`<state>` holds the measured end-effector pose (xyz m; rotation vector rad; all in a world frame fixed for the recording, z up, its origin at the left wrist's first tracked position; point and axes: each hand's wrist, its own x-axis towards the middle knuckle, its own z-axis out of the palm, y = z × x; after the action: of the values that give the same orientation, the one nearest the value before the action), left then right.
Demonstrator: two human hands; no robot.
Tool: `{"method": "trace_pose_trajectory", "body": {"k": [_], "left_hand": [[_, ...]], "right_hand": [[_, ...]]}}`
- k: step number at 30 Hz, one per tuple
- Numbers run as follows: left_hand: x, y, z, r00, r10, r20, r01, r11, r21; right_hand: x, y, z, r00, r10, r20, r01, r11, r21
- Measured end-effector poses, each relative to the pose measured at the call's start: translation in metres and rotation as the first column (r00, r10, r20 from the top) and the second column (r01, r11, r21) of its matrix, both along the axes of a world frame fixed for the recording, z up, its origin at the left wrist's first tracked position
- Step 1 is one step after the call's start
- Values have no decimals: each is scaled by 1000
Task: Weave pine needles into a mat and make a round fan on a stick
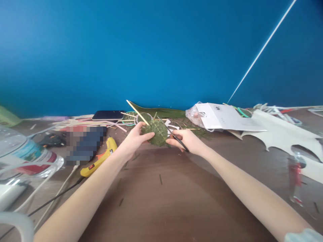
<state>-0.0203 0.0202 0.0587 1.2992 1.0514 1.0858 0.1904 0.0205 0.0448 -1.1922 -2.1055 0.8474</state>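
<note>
My left hand (140, 136) is closed on the left edge of a small round green woven-leaf fan (157, 132), thumb lying over its face. A pale thin stick (137, 112) rises to the upper left behind my left fingers; whether it joins the fan is hidden. My right hand (188, 140) grips a slim dark pointed tool (180, 142), perhaps tweezers, its tip near the fan's right edge. Right fingertips are close to the fan's rim; contact is unclear. Behind lie a long green leaf (161, 112) and a white ring with green weave (143, 118).
On the left lie a yellow glue gun (111, 148), a pixelated device (87, 144), a dark phone (108, 115), cables and a large plastic bottle (32, 154). To the right are a white box (227, 116), cut white sheet (280, 129) and small red-and-clear object (296, 178). Leaf scraps dot the table.
</note>
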Motion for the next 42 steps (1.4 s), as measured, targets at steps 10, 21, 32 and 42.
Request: {"method": "trace_pose_trajectory", "body": {"k": [10,21,32,42], "left_hand": [[-1,1,1,982,-25,-188,45,994,104],[-1,-2,10,987,17,-157,-5,997,76],[-4,0,7,976,-11,-218,37,993,114],[-2,0,8,982,6,-190,12,996,91]], "right_hand": [[1,0,2,994,82,-68,-90,989,-117],[3,-1,5,992,110,-68,-119,983,-140],[0,-4,6,996,94,-9,-94,991,-96],[-1,-3,2,997,66,-35,-69,995,-78]]}}
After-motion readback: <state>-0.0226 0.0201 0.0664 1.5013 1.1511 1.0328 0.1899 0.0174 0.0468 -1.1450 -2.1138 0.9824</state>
